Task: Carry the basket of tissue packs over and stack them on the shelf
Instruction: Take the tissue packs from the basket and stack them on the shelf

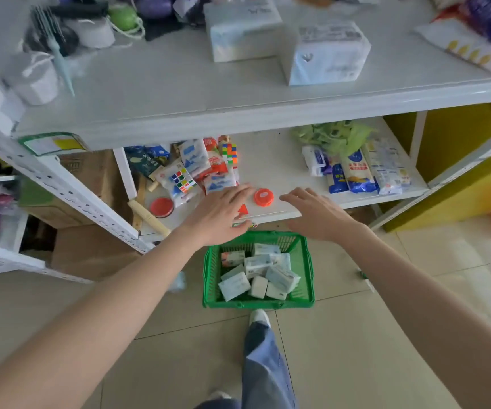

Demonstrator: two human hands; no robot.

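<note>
A green plastic basket [306,278] stands on the tiled floor in front of the shelf, holding several small white tissue packs [257,274]. Above it, my left hand [223,211] and my right hand [312,209] hover over the front edge of the lower white shelf [273,169]. Both hands are empty with fingers spread. An orange round lid [263,197] lies on the shelf between them. Two large tissue packs [328,53] stand on the upper shelf [179,95].
The lower shelf holds snack bags and puzzle cubes [191,172] at left and packets [365,169] at right. A red disc [162,207] and wooden stick [148,216] lie at its left. Cardboard boxes [90,252] sit under the left rack. My leg [263,364] stands behind the basket.
</note>
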